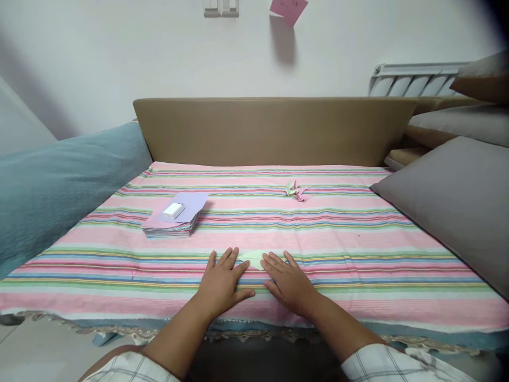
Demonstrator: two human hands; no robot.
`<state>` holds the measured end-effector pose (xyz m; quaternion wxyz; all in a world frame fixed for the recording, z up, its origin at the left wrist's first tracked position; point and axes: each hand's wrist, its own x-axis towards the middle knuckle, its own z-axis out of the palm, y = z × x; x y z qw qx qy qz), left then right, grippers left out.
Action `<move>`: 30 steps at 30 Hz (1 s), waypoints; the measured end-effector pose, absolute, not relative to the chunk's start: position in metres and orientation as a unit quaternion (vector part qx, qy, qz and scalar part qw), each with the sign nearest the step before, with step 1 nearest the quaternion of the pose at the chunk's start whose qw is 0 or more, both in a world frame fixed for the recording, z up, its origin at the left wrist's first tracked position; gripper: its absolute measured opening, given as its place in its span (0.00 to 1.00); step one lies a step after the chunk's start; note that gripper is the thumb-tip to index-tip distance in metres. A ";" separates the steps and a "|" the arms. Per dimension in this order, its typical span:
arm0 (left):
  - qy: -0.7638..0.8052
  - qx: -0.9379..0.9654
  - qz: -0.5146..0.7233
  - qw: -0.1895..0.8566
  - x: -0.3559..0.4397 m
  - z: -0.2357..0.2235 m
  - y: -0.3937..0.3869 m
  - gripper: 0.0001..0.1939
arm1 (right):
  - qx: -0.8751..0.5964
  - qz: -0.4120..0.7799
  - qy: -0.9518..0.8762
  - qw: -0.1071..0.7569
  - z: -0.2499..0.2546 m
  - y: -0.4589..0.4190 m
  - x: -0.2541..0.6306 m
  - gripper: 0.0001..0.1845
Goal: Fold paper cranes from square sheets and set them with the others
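A small folded piece of pale green paper (255,259) lies flat on the striped cloth, in front of me. My left hand (225,281) rests palm down at its left side, fingers spread, with a fingertip on the paper's edge. From the right, my right hand (288,281) lies flat with its fingertips over the paper's right end, hiding that part. Neither hand grips anything. Farther back on the cloth sit two small folded paper figures, a pale green one (290,188) and a pink one (302,194), close together.
A stack of coloured paper (169,231) stands at the left, with a white charger-like block (173,210) on top. The striped cloth (246,228) covers the seat. A brown backrest (270,130), blue armrest (67,185) and grey cushion (453,201) border it.
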<state>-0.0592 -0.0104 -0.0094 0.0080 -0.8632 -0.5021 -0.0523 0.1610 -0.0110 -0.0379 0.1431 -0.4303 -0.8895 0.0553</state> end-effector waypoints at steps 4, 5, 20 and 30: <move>-0.525 -0.849 -0.059 0.004 -0.062 -0.007 -0.010 0.34 | -0.428 0.051 -0.890 0.150 -0.040 -0.011 0.161 0.25; -0.528 -0.847 -0.061 0.001 -0.063 -0.006 -0.009 0.34 | -0.427 0.051 -0.890 0.152 -0.040 -0.011 0.161 0.25; -0.435 -0.888 -0.146 0.015 -0.037 -0.002 0.004 0.24 | -0.430 0.060 -0.889 0.143 -0.039 -0.010 0.160 0.26; -0.478 -0.868 -0.136 0.001 -0.018 -0.025 0.009 0.34 | -0.434 0.061 -0.885 0.154 -0.041 -0.009 0.160 0.26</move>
